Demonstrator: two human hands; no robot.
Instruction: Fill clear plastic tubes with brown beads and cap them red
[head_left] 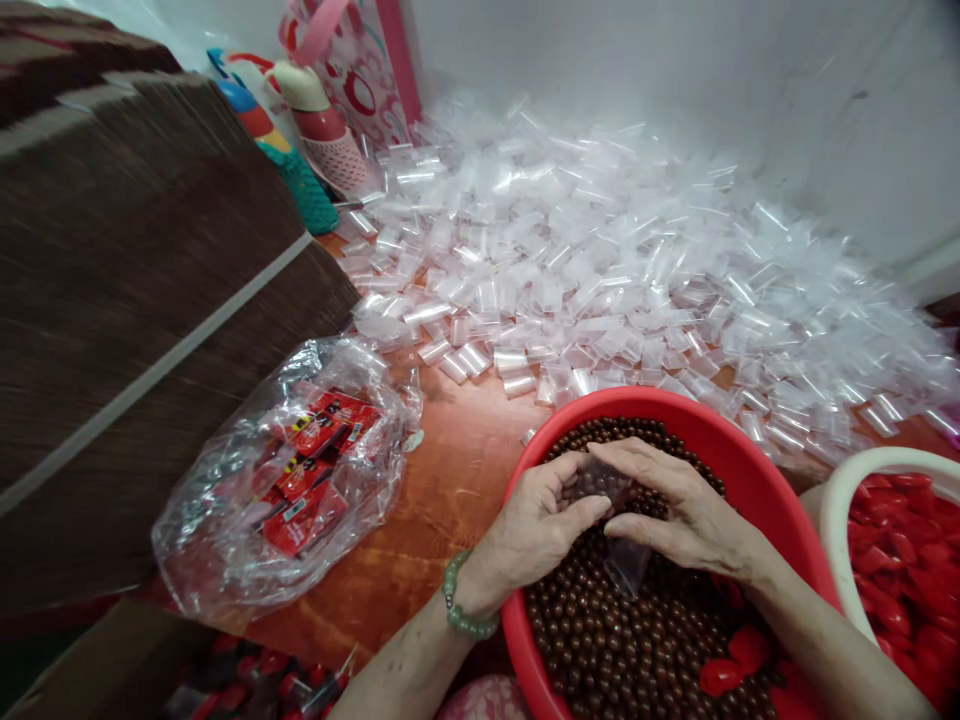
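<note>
I am seeing a small clear bag (pixel 626 560) being held between both hands over the red basin (pixel 757 480), low in the middle of the scene, its lower end hanging down onto the brown beads (pixel 600 640) that are filling the basin. The left hand (pixel 536 520) is curling narrow around the bag's top from the left, fingertips pinching it. The right hand (pixel 679 505) is lying over it from the right, fingers nearly flat and pressing on the bag. The two hands are touching each other above the beads, well inside the basin's rim. A few red pieces (pixel 724 672) are lying among the beads at the near right. Just right of the basin, a white bowl (pixel 840 500) is holding more red pieces. To the left, open wooden floor (pixel 442 490) is leaving some room before a crumpled clear bag (pixel 225 520) of red packets (pixel 307 480). Beyond the basin, a wide heap of empty clear bags (pixel 600 260) is spreading to the far wall. A brown box (pixel 135 260) is closing off the left side.
</note>
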